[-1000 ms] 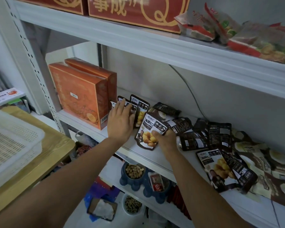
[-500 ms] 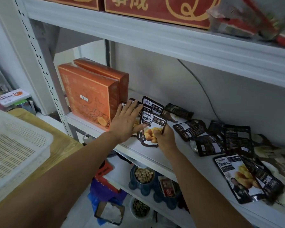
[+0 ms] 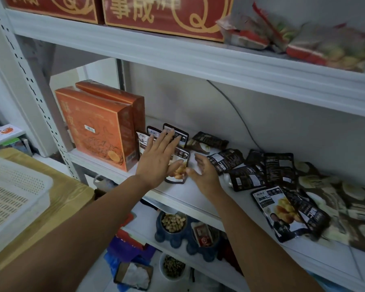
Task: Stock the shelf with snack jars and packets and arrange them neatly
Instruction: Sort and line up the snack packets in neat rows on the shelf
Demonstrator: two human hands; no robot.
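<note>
On the white middle shelf a few black snack packets stand in a row against two orange boxes. My left hand lies flat with straight fingers on this row, pressing it toward the boxes. The front packet, showing yellow nuts, leans against the row. My right hand hovers just right of it with fingers spread, holding nothing. Several more black packets lie scattered flat further right, and one packet lies near the front edge.
A white plastic basket sits on a wooden table at the left. Red boxes and blurred snack bags fill the top shelf. Blue bowls with nuts stand on the lower shelf. A cable runs down the back wall.
My right hand let go of the nut packet it was pinching, leaving it leaning on the row, and drew slightly right. My left hand stayed pressing the row.
</note>
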